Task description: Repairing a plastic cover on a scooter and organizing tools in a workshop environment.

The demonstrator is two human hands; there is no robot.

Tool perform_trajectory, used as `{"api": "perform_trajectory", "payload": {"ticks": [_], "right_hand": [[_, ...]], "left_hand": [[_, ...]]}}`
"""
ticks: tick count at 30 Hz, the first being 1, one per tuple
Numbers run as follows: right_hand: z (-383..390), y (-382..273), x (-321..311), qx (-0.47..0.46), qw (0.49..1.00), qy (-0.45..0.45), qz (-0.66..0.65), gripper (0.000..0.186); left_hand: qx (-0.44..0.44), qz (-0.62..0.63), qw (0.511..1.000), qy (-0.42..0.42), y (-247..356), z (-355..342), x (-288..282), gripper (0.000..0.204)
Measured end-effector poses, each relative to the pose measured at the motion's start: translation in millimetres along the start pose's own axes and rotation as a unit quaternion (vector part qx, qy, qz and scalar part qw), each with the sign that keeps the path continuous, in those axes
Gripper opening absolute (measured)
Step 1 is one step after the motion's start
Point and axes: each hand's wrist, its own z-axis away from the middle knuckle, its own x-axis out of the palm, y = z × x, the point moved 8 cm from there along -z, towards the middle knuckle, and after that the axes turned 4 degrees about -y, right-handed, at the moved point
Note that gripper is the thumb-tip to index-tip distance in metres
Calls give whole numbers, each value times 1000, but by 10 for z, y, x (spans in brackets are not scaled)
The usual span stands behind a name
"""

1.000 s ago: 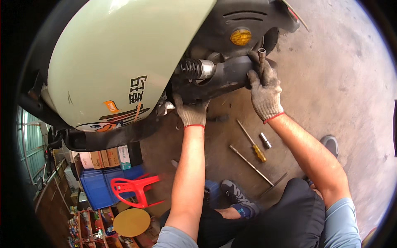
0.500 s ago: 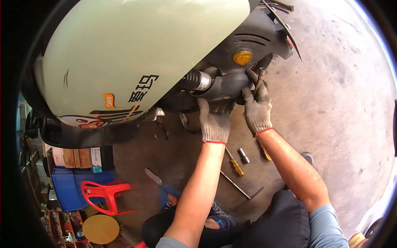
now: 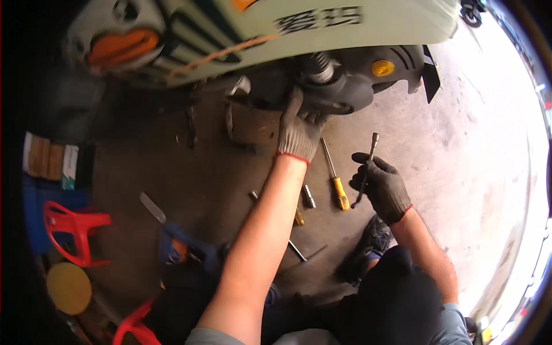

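Shoe at four o'clock from the view's centre stands near loose tools; a shift of that foot could knock the yellow-handled screwdriver, between three and four, or set the metal socket, closer in at four, rolling. Right hand, at three o'clock, has its fingers curled round a slim socket wrench, head pointing toward half past twelve; the grip looks light, so the tool could slip out and drop. Left hand, toward one o'clock, has its thumb against the dark plastic cover; the fingers reach underneath, so I cannot tell how far they close or whether they clasp anything. That cover, between one and two, could sag and pinch them if its fixings are loose. Farther up, a careless wrench swing could scratch the amber reflector, at half past one
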Motion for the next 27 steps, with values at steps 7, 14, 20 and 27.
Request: {"api": "perform_trajectory", "payload": {"ticks": [7,14,20,27], "right_hand": [[90,-249,413,18,960,-16,278,34],[102,-220,790,-19,962,-85,258,37],[-82,-214,850,-29,972,-70,221,36],[-373,-327,764,-28,988,-68,137,31]], "left_hand": [[41,-7,999,-6,117,-87,-72,61],[43,-26,998,29,110,-92,-135,59],[13,-66,996,62,107,-104,-173,58],[29,-57,997,46,98,-119,-127,57]]}}
